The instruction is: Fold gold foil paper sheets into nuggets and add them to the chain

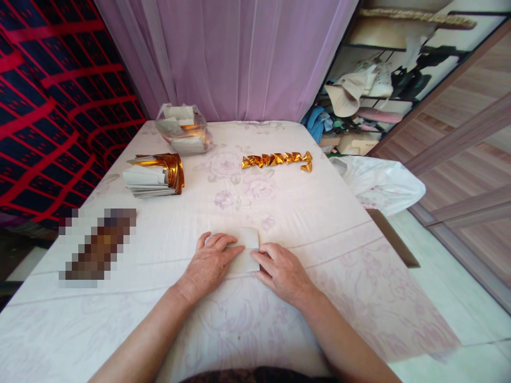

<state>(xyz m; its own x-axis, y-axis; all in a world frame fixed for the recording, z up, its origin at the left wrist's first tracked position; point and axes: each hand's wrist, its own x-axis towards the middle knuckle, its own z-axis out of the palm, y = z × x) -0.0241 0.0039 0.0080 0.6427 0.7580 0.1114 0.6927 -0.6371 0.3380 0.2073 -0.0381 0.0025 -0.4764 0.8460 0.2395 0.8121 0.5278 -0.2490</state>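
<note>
So the big thing here is the worktop [167, 330], covered in a pale floral sheet that hangs off the 3 o'clock edge. Purple curtain [227, 53] hangs behind it at 12 o'clock.

Next down in size: a stack of paper sheets [154, 175] with gold foil faces sits at about 10 o'clock, and just past it at 11 there's a clear plastic bag [183, 129] with more sheets inside. At 1 o'clock, well apart from the hands, a row of folded gold pieces [277, 159] lies in a line.

Smallest bit is the actual work: a small pale paper square [245, 250] lying flat dead centre near the 6 o'clock edge. The left hand [207, 266] lies flat with fingers spread, pinning its left side, and the right hand [281, 268] presses its right edge with loosely curled fingers. Neither hand is really gripping, just pressing down.

What could go sideways, I reckon: the sheet underneath looks soft and a bit wrinkly, so the paper could slide or crease crooked if one hand pushes harder than the other.
</note>
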